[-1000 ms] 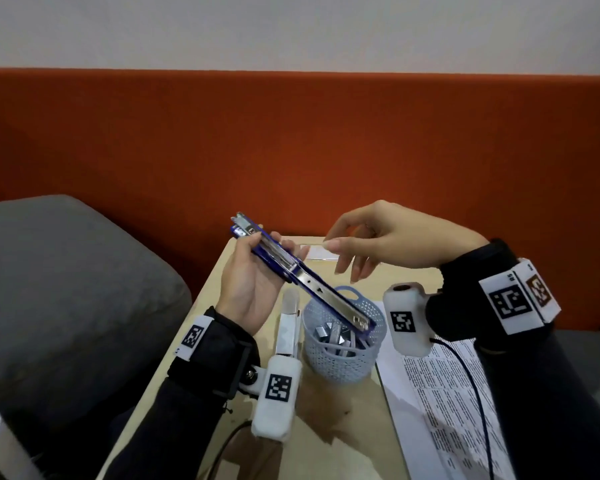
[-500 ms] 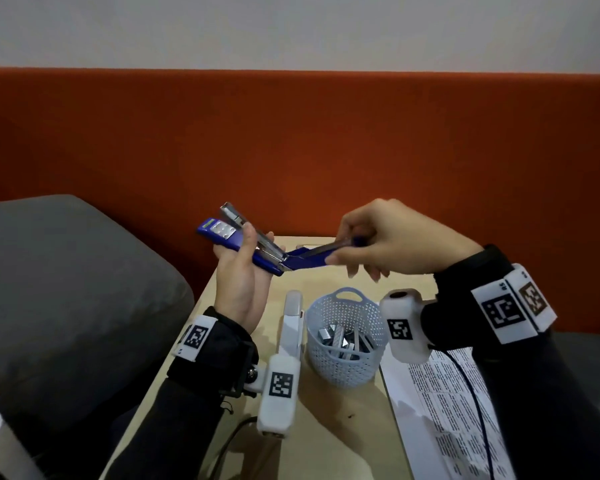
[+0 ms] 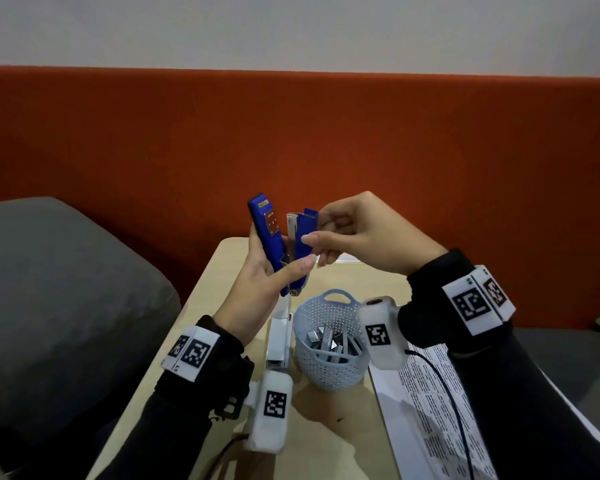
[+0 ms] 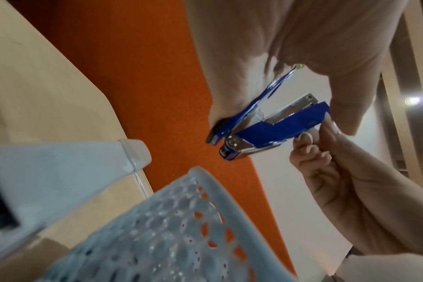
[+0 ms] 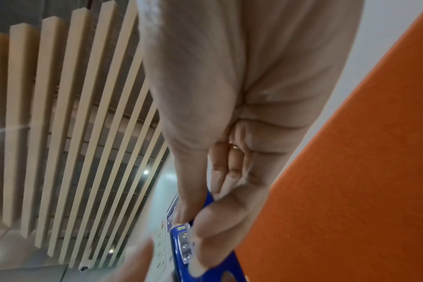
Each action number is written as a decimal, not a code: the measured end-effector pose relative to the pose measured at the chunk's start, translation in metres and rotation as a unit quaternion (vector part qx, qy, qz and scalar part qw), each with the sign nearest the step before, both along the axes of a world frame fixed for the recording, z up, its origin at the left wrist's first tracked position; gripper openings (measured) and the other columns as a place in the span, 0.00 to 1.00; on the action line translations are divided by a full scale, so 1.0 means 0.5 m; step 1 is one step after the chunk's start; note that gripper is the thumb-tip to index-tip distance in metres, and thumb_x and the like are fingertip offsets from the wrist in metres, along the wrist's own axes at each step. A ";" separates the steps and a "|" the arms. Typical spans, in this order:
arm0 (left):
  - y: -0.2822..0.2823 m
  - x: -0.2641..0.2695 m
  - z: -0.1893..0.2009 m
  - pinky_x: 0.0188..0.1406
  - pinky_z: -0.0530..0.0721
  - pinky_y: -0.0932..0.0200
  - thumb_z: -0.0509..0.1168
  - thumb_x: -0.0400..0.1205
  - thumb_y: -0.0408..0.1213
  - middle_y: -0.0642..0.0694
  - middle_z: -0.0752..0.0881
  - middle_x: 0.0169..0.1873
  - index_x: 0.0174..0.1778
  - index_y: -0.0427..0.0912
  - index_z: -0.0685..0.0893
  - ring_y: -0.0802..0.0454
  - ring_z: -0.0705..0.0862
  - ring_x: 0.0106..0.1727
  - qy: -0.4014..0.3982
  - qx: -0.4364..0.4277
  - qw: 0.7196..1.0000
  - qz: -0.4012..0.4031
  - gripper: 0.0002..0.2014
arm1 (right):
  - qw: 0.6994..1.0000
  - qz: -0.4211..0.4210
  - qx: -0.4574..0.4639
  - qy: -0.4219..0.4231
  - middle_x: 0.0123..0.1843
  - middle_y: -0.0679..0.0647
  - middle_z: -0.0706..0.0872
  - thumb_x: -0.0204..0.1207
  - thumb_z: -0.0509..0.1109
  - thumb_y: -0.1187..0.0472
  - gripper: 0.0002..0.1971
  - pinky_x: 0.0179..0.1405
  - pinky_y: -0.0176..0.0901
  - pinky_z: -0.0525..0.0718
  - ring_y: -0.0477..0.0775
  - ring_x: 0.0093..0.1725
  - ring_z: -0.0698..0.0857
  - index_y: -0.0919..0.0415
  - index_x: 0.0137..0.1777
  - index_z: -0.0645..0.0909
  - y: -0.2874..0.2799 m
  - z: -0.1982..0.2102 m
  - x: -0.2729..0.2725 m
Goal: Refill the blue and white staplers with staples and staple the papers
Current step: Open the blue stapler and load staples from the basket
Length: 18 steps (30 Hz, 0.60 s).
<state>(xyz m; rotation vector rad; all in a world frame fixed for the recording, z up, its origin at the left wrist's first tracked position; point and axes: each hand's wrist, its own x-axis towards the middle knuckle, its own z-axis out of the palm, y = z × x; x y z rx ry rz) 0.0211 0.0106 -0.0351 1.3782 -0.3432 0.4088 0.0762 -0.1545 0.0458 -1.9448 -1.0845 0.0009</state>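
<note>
Blue stapler (image 3: 272, 237): held upright in the air above the basket, its base and its top arm spread in a narrow V, hinge end pointing down.
Left hand (image 3: 257, 292): cradled the base from behind, thumb laid across the lower part; grip closed around the base.
Right hand (image 3: 357, 237): pinched the top arm near its free end, thumb on one side and fingers (image 4: 309, 141) on the other; grip narrow, holding that arm.
Step in hand: by my reading, closing the top arm back onto the base; whether a strip already lay in the metal channel could not be told.
Doing it well: keep the base steady in the left palm, swing the arm squarely about the hinge, press until it seats, and keep the thumb clear of the closing gap.
Basket (image 3: 329, 372): pale blue, perforated, standing on the surface directly below the stapler, holding loose staple strips (image 3: 329, 341).
White stapler (image 3: 279, 337): lying on the surface just left of the basket.
Papers (image 3: 430, 403): printed sheets lying on the surface to the right of the basket.
</note>
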 end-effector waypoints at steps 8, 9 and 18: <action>0.006 -0.007 0.000 0.42 0.84 0.56 0.70 0.74 0.18 0.46 0.86 0.55 0.79 0.50 0.62 0.51 0.85 0.46 0.015 0.035 0.999 -0.006 0.41 | 0.997 -0.010 0.070 0.010 0.34 0.47 0.81 0.69 0.81 0.55 0.17 0.34 0.37 0.77 0.45 0.32 0.78 0.60 0.55 0.85 0.011 -0.006 0.008; 0.005 -0.008 0.001 0.42 0.84 0.56 0.69 0.75 0.18 0.48 0.86 0.52 0.79 0.50 0.64 0.51 0.85 0.45 0.020 0.046 0.999 -0.015 0.39 | 0.999 -0.023 0.046 -0.015 0.36 0.47 0.78 0.68 0.81 0.50 0.21 0.38 0.39 0.76 0.46 0.35 0.75 0.54 0.60 0.85 0.008 -0.006 0.012; -0.001 -0.024 0.010 0.71 0.78 0.49 0.68 0.77 0.21 0.44 0.78 0.74 0.79 0.44 0.64 0.47 0.80 0.71 0.058 0.103 0.988 -0.095 0.36 | 0.997 -0.019 -0.072 0.005 0.74 0.45 0.75 0.67 0.74 0.34 0.34 0.71 0.54 0.77 0.44 0.71 0.76 0.41 0.74 0.76 -0.014 -0.012 0.026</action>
